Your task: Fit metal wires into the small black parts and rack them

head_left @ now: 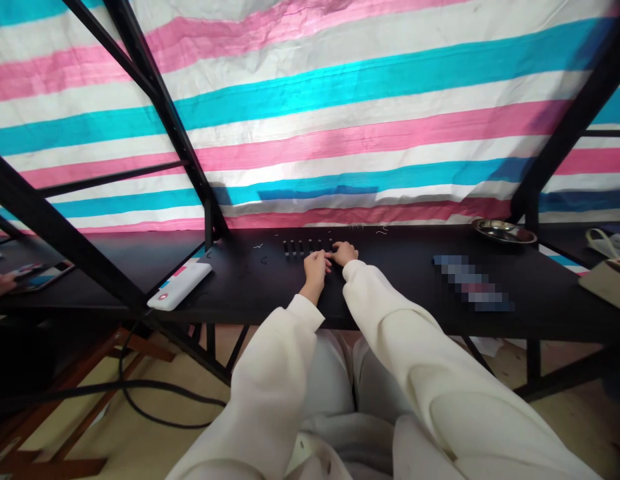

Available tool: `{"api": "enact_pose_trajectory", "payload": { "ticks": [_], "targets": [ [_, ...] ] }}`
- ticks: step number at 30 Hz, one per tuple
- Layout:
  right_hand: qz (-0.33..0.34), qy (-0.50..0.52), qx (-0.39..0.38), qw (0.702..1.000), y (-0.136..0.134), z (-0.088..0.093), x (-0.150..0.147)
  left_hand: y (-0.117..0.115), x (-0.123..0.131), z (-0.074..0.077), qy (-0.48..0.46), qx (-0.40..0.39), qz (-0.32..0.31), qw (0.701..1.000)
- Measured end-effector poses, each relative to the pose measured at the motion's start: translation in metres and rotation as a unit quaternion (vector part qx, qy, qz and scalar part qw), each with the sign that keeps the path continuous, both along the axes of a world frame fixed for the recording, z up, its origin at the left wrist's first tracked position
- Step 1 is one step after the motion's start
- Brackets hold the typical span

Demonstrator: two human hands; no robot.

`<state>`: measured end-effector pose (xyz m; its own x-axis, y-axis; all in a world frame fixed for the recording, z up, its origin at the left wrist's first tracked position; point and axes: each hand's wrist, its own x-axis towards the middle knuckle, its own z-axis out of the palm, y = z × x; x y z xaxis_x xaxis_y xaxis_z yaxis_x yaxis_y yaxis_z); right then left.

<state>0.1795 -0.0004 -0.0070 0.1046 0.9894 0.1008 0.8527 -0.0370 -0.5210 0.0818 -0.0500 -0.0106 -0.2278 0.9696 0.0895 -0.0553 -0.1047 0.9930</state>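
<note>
On the black tabletop (260, 293), several small dark cylinders with pale ends (293, 247) stand in a row in front of me. My left hand (316, 268) is at the near side of the row's right part, fingers bent and drawn together. Just to its right, my right hand (346, 253) reaches in with curled fingers beside the last pieces. The fingertips of both hands almost meet. Whatever lies between them is too small to make out. Thin pale scraps (259, 246) are scattered left of the row.
A white box-shaped device (180, 287) lies at left, near a black metal frame (165, 107). To the right are a blurred blue item (470, 283) and a shiny metal dish (505, 231). A striped sheet (365, 87) hangs behind. At far left, another person's hand (1, 283) shows.
</note>
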Motion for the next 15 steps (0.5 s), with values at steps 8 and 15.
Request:
{"api": "enact_pose_trajectory", "payload": {
  "ticks": [8,15],
  "targets": [
    [0.016,0.028,0.007,0.999,-0.001,-0.004,0.002,0.001,-0.001,0.0,0.009,-0.006,-0.006,1.0],
    [0.112,0.007,0.01,0.994,-0.031,-0.005,0.022,-0.003,0.002,0.001,0.078,0.067,-0.057,0.993]
  ]
}}
